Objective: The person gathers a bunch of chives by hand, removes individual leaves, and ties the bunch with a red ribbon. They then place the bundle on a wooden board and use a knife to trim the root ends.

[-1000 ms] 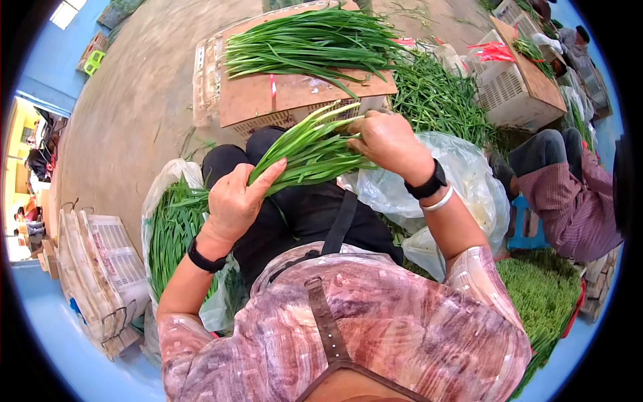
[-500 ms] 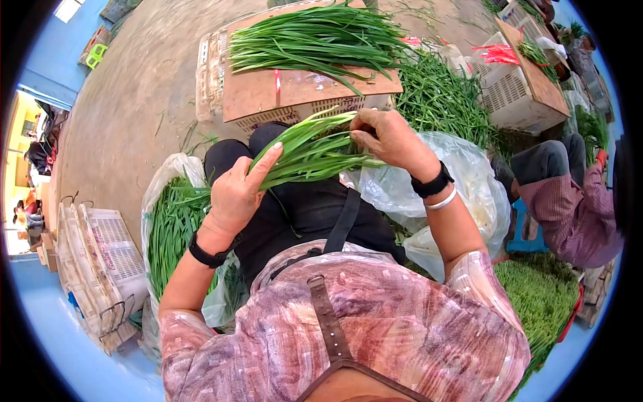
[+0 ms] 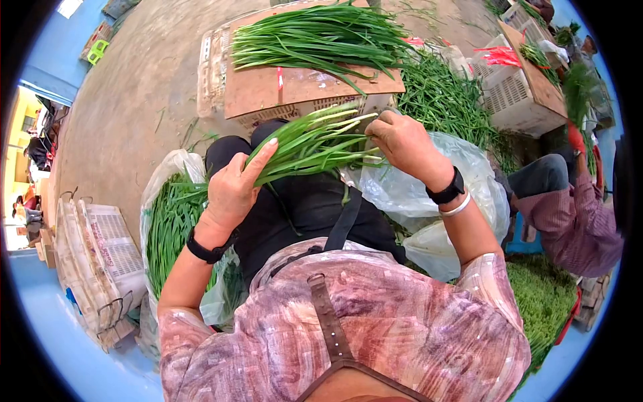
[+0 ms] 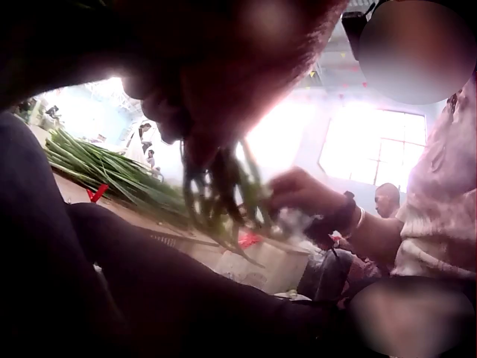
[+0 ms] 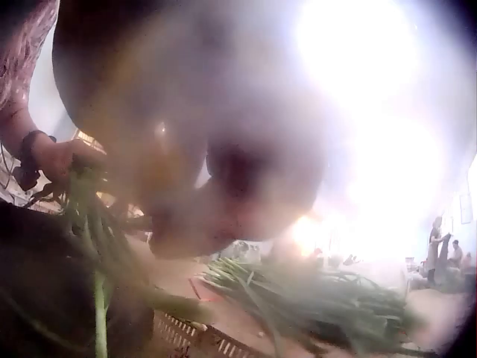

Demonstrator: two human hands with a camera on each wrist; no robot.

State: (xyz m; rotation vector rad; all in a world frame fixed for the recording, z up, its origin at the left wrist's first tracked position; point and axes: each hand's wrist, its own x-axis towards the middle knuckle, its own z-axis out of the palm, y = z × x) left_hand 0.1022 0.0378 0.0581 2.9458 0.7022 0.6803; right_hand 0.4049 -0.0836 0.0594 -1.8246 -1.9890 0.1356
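Note:
In the head view my left hand [image 3: 233,189] grips a small bunch of garlic chives [image 3: 301,151] over my lap, its index finger lying along the leaves. The pale stem ends fan out to the right. At those ends my right hand [image 3: 406,147] has its fingers curled, thumb and fingertips pinched together at a pale stem tip. The left wrist view shows the left hand dark and close, with blurred leaves [image 4: 223,186] hanging below it. Haze covers much of the right wrist view, where the right hand's fingers [image 5: 175,171] fill the upper middle.
A board [image 3: 254,97] on a crate ahead carries a large pile of garlic chives [image 3: 315,40]. Loose leaves [image 3: 439,90] lie to its right. Plastic bags [image 3: 462,181] flank my legs, the left one holding more chives [image 3: 174,234]. Another person [image 3: 569,221] sits at the right.
My right hand has moved slightly right, away from the left hand, and more pale stem ends show. The left hand keeps its grip. The person at right has raised a green bunch.

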